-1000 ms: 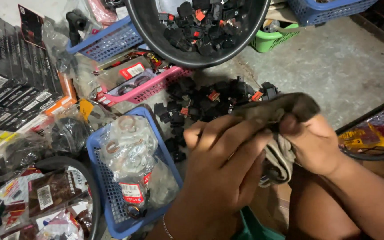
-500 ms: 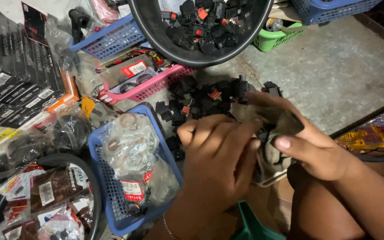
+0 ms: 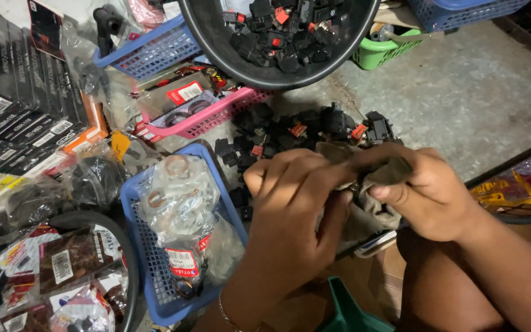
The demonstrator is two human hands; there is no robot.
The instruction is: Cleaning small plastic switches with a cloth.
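A: Wide view first: concrete floor (image 3: 462, 92), and tipped over it a big black basin (image 3: 216, 43) loaded with small black switch parts, some with red or orange buttons

B: Its rim hangs over the pink basket (image 3: 216, 117). One knock from an elbow and I'd say the load slides out onto everything below

A: Next size down, the blue basket (image 3: 136, 246) at lower left, stuffed with clear bags of rings and gaskets. It sits just beside the left hand (image 3: 290, 215)

B: That forearm reaches right past the basket's corner. A careless sweep could drag a bag out, in my judgement

A: Now the loose pile of black switches (image 3: 302, 126) on the floor, just beyond the knuckles

B: Anything dropped there looks exactly like its neighbours. Lose a piece and good luck finding it

A: Both hands meet over a grey-brown cloth (image 3: 370, 212). Left fingers (image 3: 278, 169) are curled together, clamped on it; right hand (image 3: 431, 197) has its thumb and fingers (image 3: 394, 192) pinched shut on the upper fold

B: Held above the lap, then, near the pile. Is something wrapped inside?

A: There's a small dark bit between the hands, but I cannot tell what it is

B: Then that's the real risk: a small part in a slack fold slips out unseen if either pinch loosens
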